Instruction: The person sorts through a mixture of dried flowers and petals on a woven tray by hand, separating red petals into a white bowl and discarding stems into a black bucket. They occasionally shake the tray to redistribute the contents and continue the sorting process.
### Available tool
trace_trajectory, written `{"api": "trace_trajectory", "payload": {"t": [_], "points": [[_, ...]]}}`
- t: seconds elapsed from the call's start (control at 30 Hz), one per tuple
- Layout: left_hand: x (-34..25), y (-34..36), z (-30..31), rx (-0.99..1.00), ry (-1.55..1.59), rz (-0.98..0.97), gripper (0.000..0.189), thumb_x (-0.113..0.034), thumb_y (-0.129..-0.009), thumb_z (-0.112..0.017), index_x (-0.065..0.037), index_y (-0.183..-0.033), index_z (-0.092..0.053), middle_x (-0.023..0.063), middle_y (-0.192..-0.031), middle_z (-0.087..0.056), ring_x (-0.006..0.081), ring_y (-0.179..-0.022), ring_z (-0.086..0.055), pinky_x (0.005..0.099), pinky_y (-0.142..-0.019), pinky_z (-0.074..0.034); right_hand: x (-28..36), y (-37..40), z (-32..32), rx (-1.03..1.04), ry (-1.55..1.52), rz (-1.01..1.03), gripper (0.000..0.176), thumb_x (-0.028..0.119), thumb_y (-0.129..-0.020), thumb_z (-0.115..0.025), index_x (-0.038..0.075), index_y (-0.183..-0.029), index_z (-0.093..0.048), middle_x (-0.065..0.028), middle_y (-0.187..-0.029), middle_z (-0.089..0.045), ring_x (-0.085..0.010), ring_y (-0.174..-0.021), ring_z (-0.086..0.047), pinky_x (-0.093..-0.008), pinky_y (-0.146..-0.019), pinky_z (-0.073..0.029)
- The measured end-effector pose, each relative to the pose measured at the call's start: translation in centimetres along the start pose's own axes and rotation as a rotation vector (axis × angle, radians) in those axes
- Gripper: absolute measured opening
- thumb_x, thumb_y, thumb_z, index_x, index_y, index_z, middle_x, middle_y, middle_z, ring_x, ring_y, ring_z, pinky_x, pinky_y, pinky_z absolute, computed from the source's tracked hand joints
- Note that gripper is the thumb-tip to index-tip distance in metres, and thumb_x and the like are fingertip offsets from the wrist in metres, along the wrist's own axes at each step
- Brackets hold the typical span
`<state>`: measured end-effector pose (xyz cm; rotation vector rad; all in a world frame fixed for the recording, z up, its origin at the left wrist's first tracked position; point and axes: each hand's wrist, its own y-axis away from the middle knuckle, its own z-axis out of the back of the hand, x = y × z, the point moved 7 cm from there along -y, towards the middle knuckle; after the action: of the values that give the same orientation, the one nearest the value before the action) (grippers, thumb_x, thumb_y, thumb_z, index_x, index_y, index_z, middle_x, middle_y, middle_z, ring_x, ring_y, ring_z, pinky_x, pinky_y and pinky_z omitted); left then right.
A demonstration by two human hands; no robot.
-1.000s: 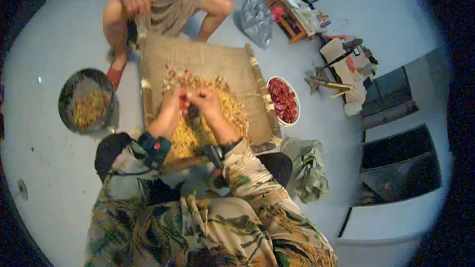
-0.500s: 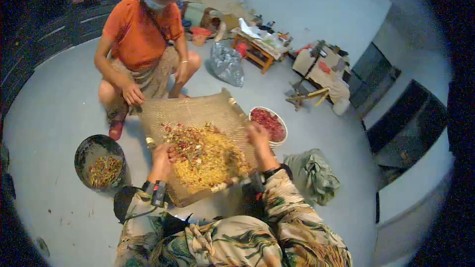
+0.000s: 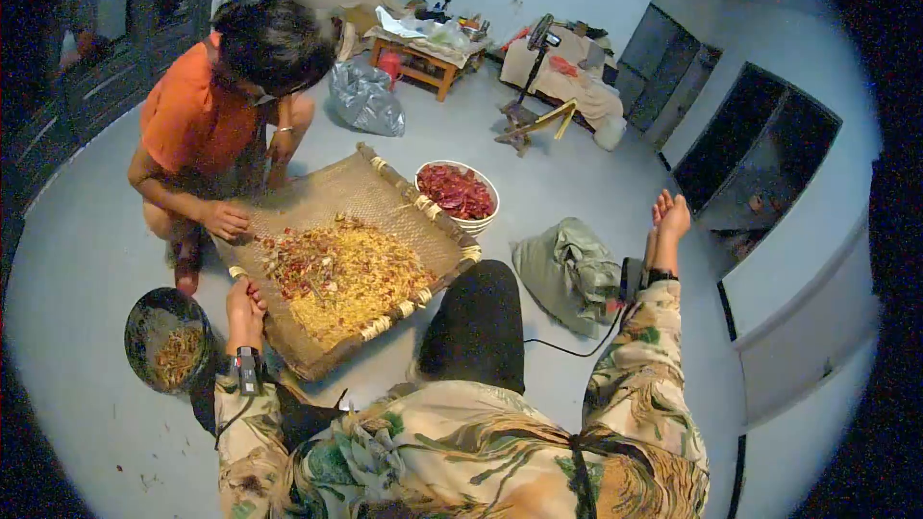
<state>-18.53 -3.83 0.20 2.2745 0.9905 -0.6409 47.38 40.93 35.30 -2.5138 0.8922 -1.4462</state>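
Observation:
My left hand (image 3: 246,309) is at the left edge of a woven tray (image 3: 361,187), its fingers curled together; whatever they hold is hidden. Yellow seeds (image 3: 361,274) mixed with red and brown bits are spread over the tray. Off to the right, away from the tray, my right hand (image 3: 670,219) is raised with its palm turned up and fingers partly spread, nothing visible in it. Across from me, a crouching person's hand (image 3: 226,220) touches the tray's far left edge.
Left of the tray is a black bucket (image 3: 142,332) with brownish scraps inside. A white tub (image 3: 473,227) of dried red chillies stands beyond the tray's right side. Nearer me is a green sack (image 3: 567,274). A grey plastic bag (image 3: 365,101) and a low wooden table (image 3: 415,60) are farther back.
My right hand has swung from above the tray out to the right. My left hand has stayed by the tray's left edge. The view has shifted and the other person's head has bent down.

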Motion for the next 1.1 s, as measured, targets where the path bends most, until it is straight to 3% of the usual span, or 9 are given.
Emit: {"api": "trace_trajectory", "payload": {"t": [0.1,0.2,0.23,0.33,0.53,0.63,0.9,1.0,1.1], "points": [[2.6,-1.0,0.2,0.024,-0.041,0.030,0.015,-0.019,-0.085,-0.048,-0.014,-0.073,-0.041,-0.0028,-0.060,-0.035,0.0089,-0.049,-0.035,0.0239,-0.041,-0.028,-3.0,3.8,-1.4,0.272,0.109,-0.069,0.018,0.027,-0.085,-0.051,0.009,-0.086,-0.050,-0.0071,-0.073,-0.058,-0.0157,-0.054,-0.052,-0.0281,-0.044,-0.042],[4.2,2.5,-1.8,0.163,-0.092,0.079,0.017,-0.022,-0.086,-0.049,-0.012,-0.074,-0.044,-0.0025,-0.061,-0.038,0.0093,-0.049,-0.036,0.0241,-0.043,-0.030,-8.3,15.5,-5.8,0.593,0.416,-0.249,0.031,0.034,-0.085,-0.052,0.004,-0.093,-0.054,-0.0070,-0.076,-0.059,-0.0116,-0.054,-0.049,-0.0233,-0.046,-0.039],[5.1,4.1,-2.4,0.065,-0.044,0.099,0.017,-0.023,-0.087,-0.049,-0.011,-0.076,-0.046,-0.0021,-0.062,-0.039,0.0097,-0.050,-0.037,0.0242,-0.043,-0.030,-10.7,19.6,-7.1,0.732,0.388,-0.212,0.032,0.034,-0.084,-0.053,0.004,-0.093,-0.055,-0.0069,-0.076,-0.059,-0.0117,-0.053,-0.049,-0.0237,-0.048,-0.042],[7.1,5.4,-2.6,0.056,0.029,0.168,0.018,-0.024,-0.089,-0.047,-0.008,-0.082,-0.051,-0.0009,-0.064,-0.043,0.0103,-0.052,-0.039,0.0242,-0.043,-0.031,-16.5,33.8,-10.2,0.969,0.387,-0.689,0.028,0.029,-0.087,-0.051,0.004,-0.098,-0.055,-0.0076,-0.090,-0.060,-0.0140,-0.070,-0.058,-0.0251,-0.057,-0.049],[5.1,8.2,-4.8,0.078,-0.113,0.058,0.017,-0.022,-0.089,-0.047,-0.007,-0.081,-0.051,-0.0001,-0.066,-0.044,0.0100,-0.054,-0.040,0.0238,-0.043,-0.032,-19.4,52.1,-14.6,1.566,0.364,-1.013,0.033,0.031,-0.090,-0.048,0.002,-0.104,-0.053,-0.0082,-0.097,-0.059,-0.0161,-0.082,-0.059,-0.0297,-0.068,-0.051],[5.3,8.5,-5.4,0.050,-0.076,0.030,0.017,-0.021,-0.090,-0.045,-0.007,-0.083,-0.051,0.0007,-0.069,-0.046,0.0108,-0.056,-0.044,0.0246,-0.044,-0.037,-21.1,56.0,-15.5,1.598,0.382,-1.078,0.035,0.033,-0.090,-0.046,0.001,-0.102,-0.054,-0.0089,-0.093,-0.059,-0.0197,-0.081,-0.061,-0.0303,-0.064,-0.052],[5.7,8.1,-8.8,-0.002,-0.300,-0.102,0.023,-0.027,-0.091,-0.042,-0.006,-0.091,-0.051,0.0021,-0.074,-0.050,0.0107,-0.067,-0.052,0.0244,-0.058,-0.046,-25.1,62.1,-15.9,1.210,-0.106,-1.804,0.046,0.043,-0.093,-0.033,0.003,-0.110,-0.048,-0.0132,-0.098,-0.058,-0.0245,-0.089,-0.059,-0.0353,-0.080,-0.050],[4.6,8.4,-11.9,0.084,-0.641,-0.447,0.025,-0.027,-0.091,-0.042,-0.005,-0.088,-0.053,0.0033,-0.076,-0.052,0.0126,-0.070,-0.053,0.0273,-0.064,-0.045,-27.1,61.6,-16.5,1.058,-0.142,-1.803,0.042,0.042,-0.093,-0.034,0.006,-0.108,-0.049,-0.0099,-0.095,-0.059,-0.0200,-0.084,-0.059,-0.0324,-0.077,-0.049],[5.3,7.7,-12.9,0.188,-1.008,-0.448,0.031,-0.028,-0.092,-0.039,-0.002,-0.097,-0.055,0.0075,-0.087,-0.057,0.0185,-0.082,-0.054,0.0300,-0.076,-0.043,-26.3,60.3,-17.5,1.053,-0.154,-1.767,0.036,0.041,-0.091,-0.039,0.010,-0.100,-0.054,-0.0049,-0.092,-0.060,-0.0151,-0.078,-0.057,-0.0272,-0.071,-0.048]]}}
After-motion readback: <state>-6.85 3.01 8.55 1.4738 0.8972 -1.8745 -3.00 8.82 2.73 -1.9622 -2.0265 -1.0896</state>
